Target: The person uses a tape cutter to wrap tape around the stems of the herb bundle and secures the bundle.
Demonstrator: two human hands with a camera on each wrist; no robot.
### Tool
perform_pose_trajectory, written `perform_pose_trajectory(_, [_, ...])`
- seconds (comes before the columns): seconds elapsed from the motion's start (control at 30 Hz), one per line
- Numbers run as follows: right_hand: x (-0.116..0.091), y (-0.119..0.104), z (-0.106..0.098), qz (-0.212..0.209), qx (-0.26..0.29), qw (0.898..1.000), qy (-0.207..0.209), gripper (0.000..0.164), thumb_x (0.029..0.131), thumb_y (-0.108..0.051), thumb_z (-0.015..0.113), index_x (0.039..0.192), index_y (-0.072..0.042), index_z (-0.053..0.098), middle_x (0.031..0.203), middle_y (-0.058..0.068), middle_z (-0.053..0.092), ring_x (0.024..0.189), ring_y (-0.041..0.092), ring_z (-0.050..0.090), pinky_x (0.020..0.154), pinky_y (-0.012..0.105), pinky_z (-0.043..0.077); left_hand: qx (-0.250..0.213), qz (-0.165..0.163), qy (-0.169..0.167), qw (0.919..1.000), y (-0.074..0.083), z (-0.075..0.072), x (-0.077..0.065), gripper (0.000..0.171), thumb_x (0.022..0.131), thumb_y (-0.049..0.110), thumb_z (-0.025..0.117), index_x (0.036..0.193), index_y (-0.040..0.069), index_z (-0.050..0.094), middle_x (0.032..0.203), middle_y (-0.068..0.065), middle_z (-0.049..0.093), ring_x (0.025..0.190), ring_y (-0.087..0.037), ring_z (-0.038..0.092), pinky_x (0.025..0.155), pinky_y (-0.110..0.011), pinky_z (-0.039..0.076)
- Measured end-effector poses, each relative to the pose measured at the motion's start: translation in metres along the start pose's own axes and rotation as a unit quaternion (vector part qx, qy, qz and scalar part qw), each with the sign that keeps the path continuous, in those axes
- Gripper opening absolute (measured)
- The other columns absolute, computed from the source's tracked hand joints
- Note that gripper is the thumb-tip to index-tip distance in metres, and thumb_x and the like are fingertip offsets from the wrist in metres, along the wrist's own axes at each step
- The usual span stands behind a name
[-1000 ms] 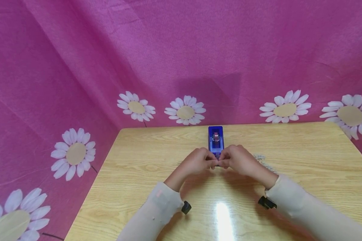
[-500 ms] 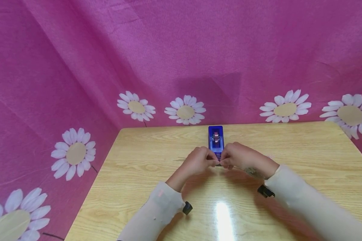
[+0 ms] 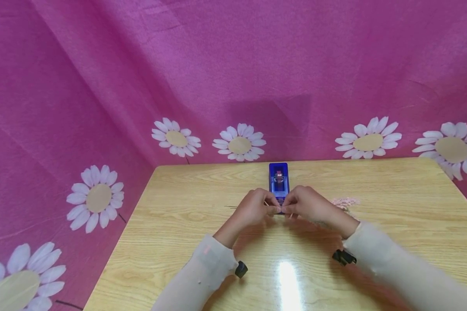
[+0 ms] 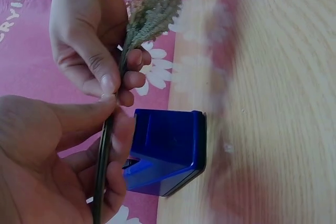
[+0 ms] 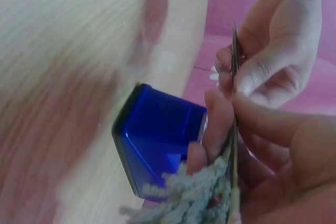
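Observation:
A thin bunch of flower stems [image 4: 103, 153] is pinched in both hands, with the thumb tips meeting on the stems in both wrist views. My left hand [image 3: 258, 205] holds the bare lower part, whose ends [image 3: 230, 207] stick out to the left. My right hand [image 3: 310, 205] grips higher up, close below the grey-green leaves [image 4: 155, 18]. Pink flower heads [image 3: 346, 201] show beyond the right wrist in the head view. Just past the fingertips stands a blue tape dispenser [image 3: 279, 176], its near end partly hidden by the hands.
The wooden table [image 3: 187, 242] meets a pink cloth [image 3: 187, 77] printed with white daisies at its back and left edges. A bright light reflection [image 3: 289, 285] lies on the tabletop in front of the hands.
The bunch has turned between the fingers: grey-green sprigs showed beside the right wrist, then sat under it, and now pink heads show there. Both hands stay almost in place; the dispenser has not moved.

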State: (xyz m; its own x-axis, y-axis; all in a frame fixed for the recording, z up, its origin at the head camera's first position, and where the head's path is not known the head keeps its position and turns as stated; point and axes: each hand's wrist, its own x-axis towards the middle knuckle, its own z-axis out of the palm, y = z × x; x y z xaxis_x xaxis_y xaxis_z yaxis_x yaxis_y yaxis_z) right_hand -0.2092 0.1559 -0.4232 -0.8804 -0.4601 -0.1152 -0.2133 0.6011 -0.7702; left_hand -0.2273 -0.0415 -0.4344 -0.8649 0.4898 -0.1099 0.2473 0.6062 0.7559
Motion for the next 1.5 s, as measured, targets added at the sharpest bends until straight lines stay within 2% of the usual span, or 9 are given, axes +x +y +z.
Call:
perform_pose_trajectory(0.13, [-0.005, -0.004, 0.006, 0.002, -0.043, 0.998, 0.042, 0.013, 0.094, -0.006, 0.073, 0.083, -0.007, 0.079, 0.076, 0.006, 0.073, 0.068, 0.021, 0.067, 0.060, 0.032, 0.053, -0.004, -0.004, -0.032, 0.9995, -0.001, -0.002, 0.000, 0.016, 0.100, 0.014, 0.069, 0.092, 0.008, 0.081, 0.082, 0.000, 0.072, 0.077, -0.024, 0.069, 0.059, -0.023, 0.048])
perform_pose_trajectory(0.3, [-0.008, -0.007, 0.010, 0.011, -0.059, 0.997, 0.058, 0.012, 0.093, -0.007, 0.075, 0.082, -0.009, 0.078, 0.074, 0.005, 0.072, 0.067, 0.020, 0.065, 0.058, 0.032, 0.050, 0.025, -0.008, -0.041, 0.9988, 0.002, -0.002, -0.001, 0.022, 0.103, 0.016, 0.065, 0.093, 0.004, 0.081, 0.076, 0.001, 0.070, 0.068, -0.014, 0.056, 0.054, -0.021, 0.040])
perform_pose_trajectory(0.4, [-0.007, -0.007, 0.007, 0.005, -0.063, 0.997, 0.040, 0.012, 0.094, -0.006, 0.074, 0.082, -0.008, 0.078, 0.074, 0.004, 0.073, 0.068, 0.021, 0.067, 0.059, 0.032, 0.051, 0.032, -0.014, -0.030, 0.9989, 0.003, 0.000, -0.001, 0.020, 0.102, 0.016, 0.066, 0.091, 0.007, 0.081, 0.075, 0.003, 0.069, 0.065, -0.010, 0.049, 0.054, -0.022, 0.037])
perform_pose_trajectory(0.67, [0.001, -0.004, -0.007, 0.000, -0.040, 0.998, -0.043, 0.017, 0.101, -0.005, 0.064, 0.095, -0.001, 0.079, 0.084, 0.009, 0.076, 0.074, 0.023, 0.074, 0.071, 0.038, 0.060, 0.032, -0.020, 0.005, 0.9993, 0.005, 0.003, -0.001, 0.015, 0.098, 0.012, 0.072, 0.085, 0.011, 0.080, 0.077, 0.007, 0.069, 0.070, -0.008, 0.054, 0.061, -0.021, 0.045])
perform_pose_trajectory(0.83, [0.005, 0.000, -0.009, -0.003, -0.028, 0.998, -0.056, 0.022, 0.103, -0.007, 0.060, 0.095, 0.001, 0.079, 0.078, 0.009, 0.075, 0.073, 0.023, 0.072, 0.072, 0.038, 0.060, 0.025, -0.025, 0.021, 0.9991, 0.006, 0.005, 0.000, 0.014, 0.096, 0.012, 0.075, 0.081, 0.012, 0.078, 0.075, 0.007, 0.067, 0.069, -0.008, 0.054, 0.060, -0.021, 0.044])
perform_pose_trajectory(1.07, [0.002, 0.000, -0.004, -0.007, -0.052, 0.999, -0.010, 0.019, 0.101, -0.006, 0.064, 0.089, -0.003, 0.079, 0.074, 0.006, 0.071, 0.066, 0.016, 0.059, 0.062, 0.031, 0.049, 0.021, -0.030, 0.024, 0.9990, 0.007, 0.005, 0.001, 0.014, 0.095, 0.014, 0.076, 0.080, 0.015, 0.077, 0.075, 0.005, 0.069, 0.068, -0.009, 0.058, 0.059, -0.023, 0.043])
perform_pose_trajectory(1.27, [-0.004, -0.001, 0.005, 0.007, -0.081, 0.996, 0.048, 0.014, 0.097, -0.006, 0.069, 0.089, -0.007, 0.080, 0.079, 0.004, 0.074, 0.064, 0.013, 0.055, 0.063, 0.031, 0.048, 0.030, -0.018, -0.014, 0.9993, 0.006, 0.002, 0.001, 0.016, 0.100, 0.016, 0.069, 0.089, 0.010, 0.080, 0.080, -0.004, 0.074, 0.066, -0.010, 0.059, 0.058, -0.021, 0.043])
perform_pose_trajectory(1.37, [-0.006, -0.003, 0.008, 0.012, -0.097, 0.993, 0.061, 0.013, 0.097, -0.006, 0.070, 0.090, -0.008, 0.081, 0.082, 0.004, 0.075, 0.066, 0.013, 0.056, 0.064, 0.031, 0.049, 0.040, -0.016, -0.032, 0.9986, 0.006, 0.001, 0.001, 0.020, 0.103, 0.015, 0.065, 0.091, 0.007, 0.080, 0.080, -0.007, 0.074, 0.064, -0.010, 0.056, 0.055, -0.021, 0.041])
perform_pose_trajectory(1.5, [-0.006, -0.005, 0.007, -0.003, -0.127, 0.990, 0.060, 0.013, 0.096, -0.007, 0.071, 0.087, -0.009, 0.081, 0.077, 0.000, 0.072, 0.064, 0.012, 0.053, 0.061, 0.030, 0.046, 0.052, -0.023, -0.029, 0.9980, 0.005, 0.002, 0.003, 0.020, 0.102, 0.014, 0.066, 0.089, 0.009, 0.079, 0.076, -0.002, 0.072, 0.065, -0.010, 0.053, 0.056, -0.021, 0.041])
